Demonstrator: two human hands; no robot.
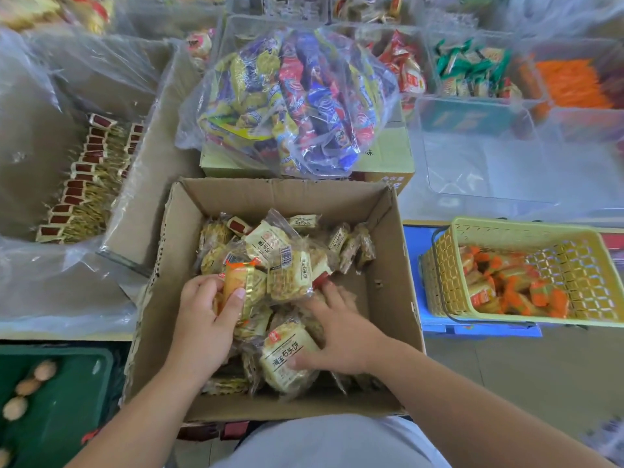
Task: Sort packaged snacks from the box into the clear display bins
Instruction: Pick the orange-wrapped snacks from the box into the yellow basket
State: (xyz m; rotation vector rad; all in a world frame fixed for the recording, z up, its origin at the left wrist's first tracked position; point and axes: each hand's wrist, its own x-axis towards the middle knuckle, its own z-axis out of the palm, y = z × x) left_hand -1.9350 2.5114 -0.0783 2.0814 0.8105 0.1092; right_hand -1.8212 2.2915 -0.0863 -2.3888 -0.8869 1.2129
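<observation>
Floor-level stock area, crowded. Open cardboard box (270,197) sits in front of me, part-filled with loose packets (290,265). Behind it a clear bag (293,96) of bright wrappers rests on another carton. To the left, a plastic-lined carton (141,184) holds rows of red-ended packets. To the right stands a clear bin (489,170), and nearer, a yellow-green basket (526,228) with orange packets inside.

Both hands are inside the box. Left hand (202,319) grips an orange-ended packet (236,278), thumb across its front. Right hand (344,332) lies spread and flat on the heap, thumb on a pale packet (287,359).

Right fingertips are motion-blurred. Green crate (67,383), lower left, is cut off; I can't identify the round items in it. Far bins are too soft to read.
</observation>
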